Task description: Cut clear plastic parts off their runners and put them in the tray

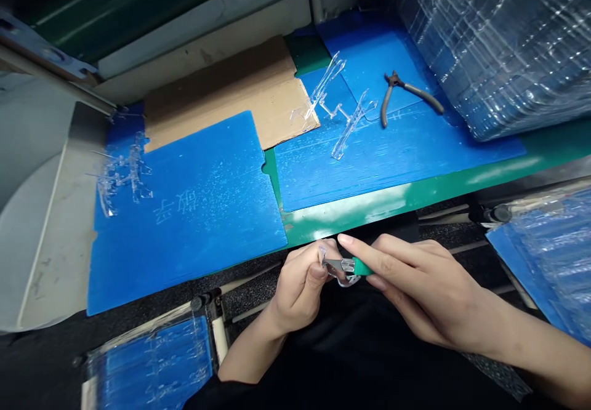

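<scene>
In front of my body, my left hand (299,288) is closed with thumb and fingers pinching a small clear plastic part (349,282). Much of that part is hidden by the fingers. My right hand (422,284) grips a green-handled utility knife (362,266); its metal blade points left and lies against or very near the plastic part, close to my left thumb. On the bench beyond lie clear plastic sprues (349,128) with branching arms, at the right of the cardboard. More clear plastic pieces (133,173) rest at the left end.
Grey-handled cutting pliers (392,87) lie spread on a blue sheet (318,182). Another blue sheet (221,200) overlaps brown cardboard (217,99). A tall stack of clear trays (503,47) stands at the right. Below the green bench edge (351,213) are wrapped blue trays (157,361) on both sides.
</scene>
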A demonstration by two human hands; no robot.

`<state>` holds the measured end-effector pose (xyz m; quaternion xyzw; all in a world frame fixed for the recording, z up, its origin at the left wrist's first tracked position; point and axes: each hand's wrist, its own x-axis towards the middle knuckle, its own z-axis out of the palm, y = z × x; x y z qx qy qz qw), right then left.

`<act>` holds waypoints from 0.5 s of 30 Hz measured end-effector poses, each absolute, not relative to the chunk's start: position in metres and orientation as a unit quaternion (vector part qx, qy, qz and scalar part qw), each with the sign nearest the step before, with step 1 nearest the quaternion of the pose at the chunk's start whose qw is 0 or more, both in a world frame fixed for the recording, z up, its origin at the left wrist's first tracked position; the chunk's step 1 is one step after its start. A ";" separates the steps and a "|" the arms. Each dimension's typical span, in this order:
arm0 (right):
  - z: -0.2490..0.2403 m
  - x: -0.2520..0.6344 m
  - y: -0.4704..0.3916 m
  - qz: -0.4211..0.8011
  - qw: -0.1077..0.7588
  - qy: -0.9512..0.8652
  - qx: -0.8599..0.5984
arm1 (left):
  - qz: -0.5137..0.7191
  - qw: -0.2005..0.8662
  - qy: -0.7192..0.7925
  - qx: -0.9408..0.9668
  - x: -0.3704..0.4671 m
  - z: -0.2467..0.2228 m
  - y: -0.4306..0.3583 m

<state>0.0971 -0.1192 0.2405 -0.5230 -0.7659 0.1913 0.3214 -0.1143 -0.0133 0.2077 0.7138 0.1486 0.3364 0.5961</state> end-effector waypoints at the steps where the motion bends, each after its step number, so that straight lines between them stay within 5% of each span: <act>1: 0.241 0.097 -0.120 0.194 0.322 -0.765 -0.524 | 0.338 0.592 0.146 0.717 -0.114 0.208 -0.013; 15: 0.249 0.100 -0.125 0.245 0.357 -0.740 -0.515 | 0.339 0.584 0.127 0.726 -0.109 0.205 -0.014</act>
